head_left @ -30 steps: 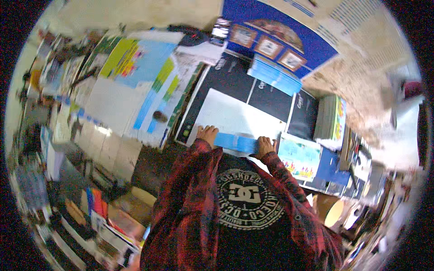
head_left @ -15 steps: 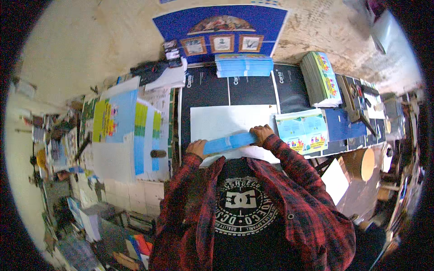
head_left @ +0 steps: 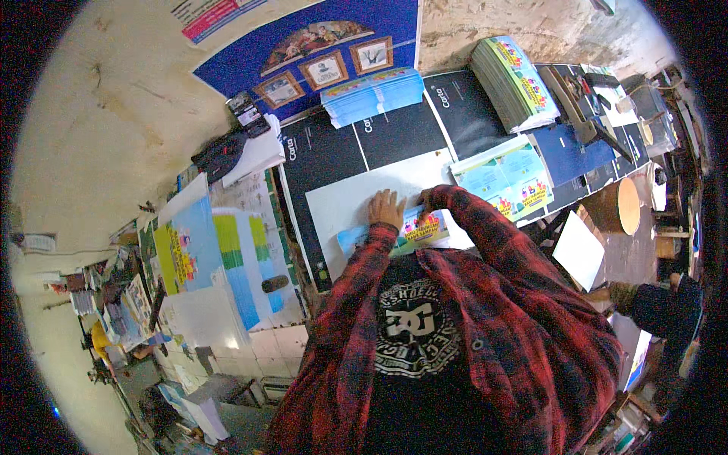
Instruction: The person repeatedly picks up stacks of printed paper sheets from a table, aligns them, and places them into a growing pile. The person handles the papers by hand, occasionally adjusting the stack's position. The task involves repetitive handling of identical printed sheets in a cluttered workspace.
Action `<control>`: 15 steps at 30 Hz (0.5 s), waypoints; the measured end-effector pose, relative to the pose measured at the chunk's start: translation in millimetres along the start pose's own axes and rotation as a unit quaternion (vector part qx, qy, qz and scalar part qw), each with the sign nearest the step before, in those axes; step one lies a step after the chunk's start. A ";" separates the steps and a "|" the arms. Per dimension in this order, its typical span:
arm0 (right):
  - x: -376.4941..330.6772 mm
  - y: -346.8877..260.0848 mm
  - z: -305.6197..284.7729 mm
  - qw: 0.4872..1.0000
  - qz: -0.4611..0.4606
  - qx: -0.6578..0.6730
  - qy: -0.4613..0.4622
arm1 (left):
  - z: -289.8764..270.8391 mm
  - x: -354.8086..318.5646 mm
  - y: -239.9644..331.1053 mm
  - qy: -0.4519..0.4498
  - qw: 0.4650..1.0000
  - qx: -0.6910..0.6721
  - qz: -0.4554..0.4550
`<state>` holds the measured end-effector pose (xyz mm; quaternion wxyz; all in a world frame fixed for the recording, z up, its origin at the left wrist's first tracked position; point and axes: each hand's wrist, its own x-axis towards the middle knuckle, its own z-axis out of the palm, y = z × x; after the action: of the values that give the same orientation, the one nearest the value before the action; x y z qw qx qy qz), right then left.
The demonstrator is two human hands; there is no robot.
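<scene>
A light-blue and yellow printed sheet (head_left: 421, 233) lies on a white board (head_left: 327, 203) in front of my chest. My left hand (head_left: 387, 209) rests over its far edge, palm down with the fingers stretched out. Close beside it, my right hand (head_left: 427, 200) has curled fingers at the same edge, seemingly pinching the sheet; the sleeve hides part of this hand. Just right of the board is a low pile of similar printed sheets (head_left: 504, 178). My forearms cover the near part of the sheet.
Black panels (head_left: 406, 136) cover the table. A blue stack (head_left: 373, 97) stands by the wall, with a taller printed stack (head_left: 516, 83) to its right. Further right is a wooden bar tool (head_left: 580, 114). More sheets (head_left: 186, 246) lie on the left table. Another person's arm (head_left: 644, 299) shows at right.
The blue strip held between both hands now lies as a sheet with its printed side showing. My left hand has moved right, close to the right hand, and flattened. The view has turned.
</scene>
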<state>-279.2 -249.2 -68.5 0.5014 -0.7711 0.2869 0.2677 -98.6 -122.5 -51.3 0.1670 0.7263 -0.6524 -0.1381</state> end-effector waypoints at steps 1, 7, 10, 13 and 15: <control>-1.4 -13.9 -6.3 1.000 0.024 -0.014 -0.013 | 11.7 -1.2 -7.1 0.020 0.999 0.031 0.002; -27.9 -59.5 37.6 0.949 0.136 -0.189 0.212 | 29.4 3.6 -9.3 -0.026 0.995 0.093 -0.010; -6.0 -77.5 47.8 0.856 0.072 -0.206 0.468 | 25.0 3.9 -8.7 -0.032 0.995 0.093 -0.013; 16.4 -65.2 39.8 0.870 0.067 -0.231 0.430 | 28.6 8.2 -6.6 -0.028 0.993 0.107 -0.026; 18.8 -61.8 41.1 0.881 0.056 -0.220 0.414 | 26.8 10.9 -3.6 -0.048 0.991 0.116 -0.038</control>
<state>-227.4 -193.9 -58.0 0.1382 -0.8846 0.4452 0.0078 -105.4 -134.6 -77.0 0.0448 0.7576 -0.6430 -0.1026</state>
